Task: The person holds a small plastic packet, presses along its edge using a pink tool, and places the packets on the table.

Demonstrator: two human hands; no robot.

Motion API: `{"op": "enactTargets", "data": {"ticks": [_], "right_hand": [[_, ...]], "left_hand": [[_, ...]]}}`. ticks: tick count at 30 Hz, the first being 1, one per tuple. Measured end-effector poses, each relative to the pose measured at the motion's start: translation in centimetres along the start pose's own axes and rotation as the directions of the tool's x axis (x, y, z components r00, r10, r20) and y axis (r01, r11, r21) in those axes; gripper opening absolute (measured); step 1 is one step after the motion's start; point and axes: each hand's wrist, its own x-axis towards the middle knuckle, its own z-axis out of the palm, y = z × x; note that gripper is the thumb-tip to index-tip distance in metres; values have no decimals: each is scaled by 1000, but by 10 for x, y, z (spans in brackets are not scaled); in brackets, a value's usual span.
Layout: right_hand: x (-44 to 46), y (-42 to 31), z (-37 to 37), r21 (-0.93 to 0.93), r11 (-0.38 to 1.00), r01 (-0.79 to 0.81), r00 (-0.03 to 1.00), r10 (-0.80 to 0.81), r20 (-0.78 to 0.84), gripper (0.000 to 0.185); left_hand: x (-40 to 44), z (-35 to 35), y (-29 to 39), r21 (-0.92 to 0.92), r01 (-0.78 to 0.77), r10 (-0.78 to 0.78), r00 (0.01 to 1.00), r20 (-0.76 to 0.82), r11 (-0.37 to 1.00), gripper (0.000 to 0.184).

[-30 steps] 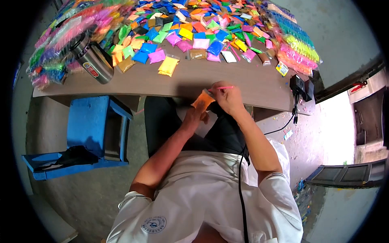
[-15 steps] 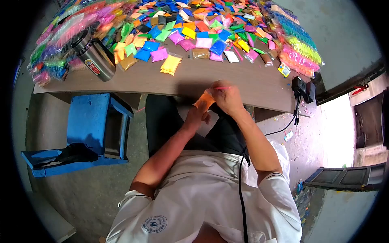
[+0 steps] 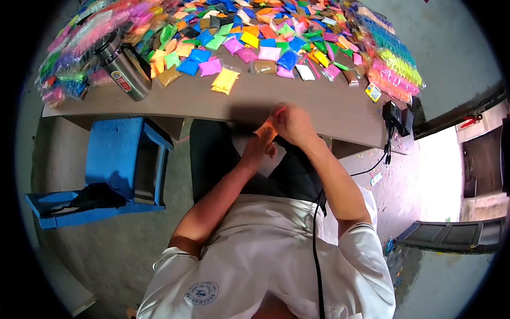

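Note:
My left hand point(image 3: 257, 151) is closed on the lower end of a small orange packet point(image 3: 267, 129), just off the table's front edge above my lap. Against the packet's upper end, my right hand point(image 3: 295, 124) is curled shut. A thin pinkish-red stick point(image 3: 280, 110) pokes out of its fingers; the rest of it is hidden. On the table ahead lies a yellow-orange packet point(image 3: 225, 80), nearest to my hands among the loose ones. Behind it spreads a heap of small colourful packets, among them a purple packet point(image 3: 210, 67) and a white packet point(image 3: 305, 73).
A steel flask point(image 3: 127, 74) stands at the table's left, by bulging clear bags point(image 3: 101, 40). Stacked bagged strips point(image 3: 393, 69) and a black box with cables point(image 3: 393, 112) are at the right. A blue chair point(image 3: 112, 154) stands left of my legs; a black cable point(image 3: 315, 250) crosses my shirt.
My right hand has shifted slightly left and up and turned, so less of the pink stick and the orange packet shows. My left hand stays nearly in place.

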Motion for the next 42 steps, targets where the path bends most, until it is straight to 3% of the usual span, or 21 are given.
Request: {"op": "enactTargets", "data": {"ticks": [4,6,7,9,13,15,16,18,19,21,25,27,29,30,31,32,35,42], "right_hand": [[10,8,4,-125,991,49,995,-59,-75,12],[9,9,-2,135,991,-7,1000,8,-6,11],[8,9,1,137,990,-9,1000,9,-2,11],[1,8,4,-31,999,-8,1000,8,6,10],[11,43,-11,-112,992,-60,997,55,-48,18],[12,74,-24,118,943,-310,948,316,-28,19],[7,92,-27,120,940,-319,946,324,-25,19],[-2,125,-33,345,851,-397,883,457,-112,24],[-7,132,-40,346,850,-398,882,459,-111,24],[-14,140,-51,98,892,-441,805,441,-397,28],[-37,97,-71,90,904,-418,742,397,-540,33],[-61,68,-62,344,862,-373,897,429,-105,40],[-80,26,-53,551,658,-513,853,462,241,43],[-87,17,-43,598,601,-530,842,458,286,47],[-91,11,-35,707,485,-515,846,420,328,40],[-92,12,-27,711,480,-514,845,425,324,40],[-94,18,-6,907,234,-350,912,306,273,25],[-99,13,-7,949,185,-255,939,283,196,21]], "left_hand": [[-2,5,3,-20,20,-21,997,-75,1000,60],[-2,1,-2,-13,-3,2,999,-46,1000,60],[-2,0,-5,-5,-22,22,1000,-17,1000,61],[-4,0,-8,-2,2,-2,1000,-20,1000,61],[-2,-2,-8,3,-92,92,996,-9,996,54],[-4,1,-1,-6,-94,94,996,-14,996,53],[-8,3,0,-20,-79,79,997,-21,997,53],[-10,4,-1,-22,-106,106,994,5,994,52],[-10,3,-1,-24,-146,146,989,31,989,51],[-9,4,-3,-22,-149,149,988,47,989,50],[-14,9,8,36,-120,114,984,138,992,54],[-19,13,16,35,-116,109,981,162,993,54],[-22,19,22,34,-116,108,975,194,993,53],[-24,20,25,70,-115,99,975,197,991,53],[-26,22,27,107,-113,90,976,196,988,52],[-28,25,29,113,-111,86,975,203,987,52],[-32,30,33,114,-128,97,964,249,985,50],[-34,25,21,84,-113,80,943,324,990,49]]}}
